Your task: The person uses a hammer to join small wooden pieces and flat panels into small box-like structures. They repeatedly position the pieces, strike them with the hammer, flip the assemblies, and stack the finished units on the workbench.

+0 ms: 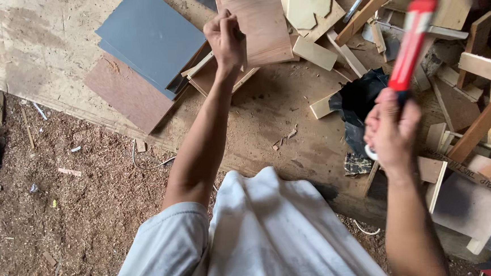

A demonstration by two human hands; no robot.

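While your left hand (226, 38) pinches something small against the lower edge of the wooden board (259, 23), your right hand (391, 130) is wrapped around the base of a red-handled hammer (415, 31), raised and blurred above the scrap pile. What the left fingers pinch is too small to tell, perhaps a nail. Board lies flat on the counter (267, 114), overlapping grey panels (151, 38) and a brown sheet (129, 94). Judgement: work is at an early stage; no fastening shows on the board. Offcuts (482, 66) lie to the right, sawdust floor (62, 211) below.
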